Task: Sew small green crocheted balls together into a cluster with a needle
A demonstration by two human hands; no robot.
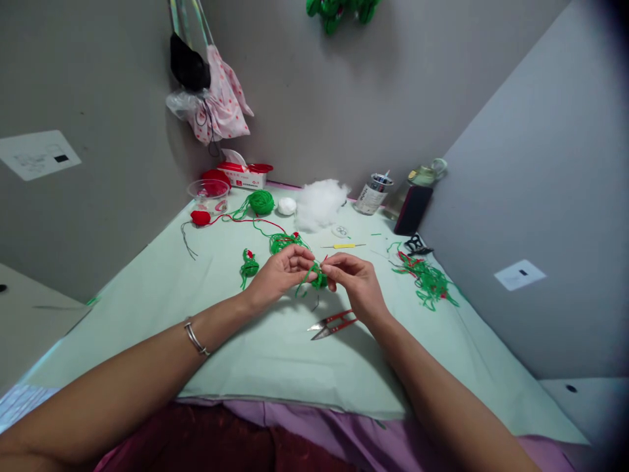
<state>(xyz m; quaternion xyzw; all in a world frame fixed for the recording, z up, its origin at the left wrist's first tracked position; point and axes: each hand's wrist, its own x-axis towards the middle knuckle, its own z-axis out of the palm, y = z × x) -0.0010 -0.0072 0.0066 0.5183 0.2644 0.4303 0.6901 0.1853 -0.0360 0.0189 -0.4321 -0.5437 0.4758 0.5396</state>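
Note:
A small green crocheted piece (320, 280) with loose green strands is between my two hands, above the table. My left hand (281, 274) has its fingers closed on the piece's left side, and a strand of green yarn hangs by its fingertips. My right hand (358, 283) pinches at the upper right of the piece; a thin red bit shows by the fingertips, but what they grip is too small to tell. Red-handled thread snips (330, 324) lie with blades apart just below the right hand. Left of my left hand is a small green crocheted figure (249, 264) with red on it.
Behind the hands lie tangled green yarn (282, 242), a yellow crochet hook (344, 246), white stuffing (322, 203) and a green yarn ball (261, 202). At right are yarn scraps (432, 282), a phone (413, 210) and a can (373, 195). A plastic tub (210, 196) stands at the left back.

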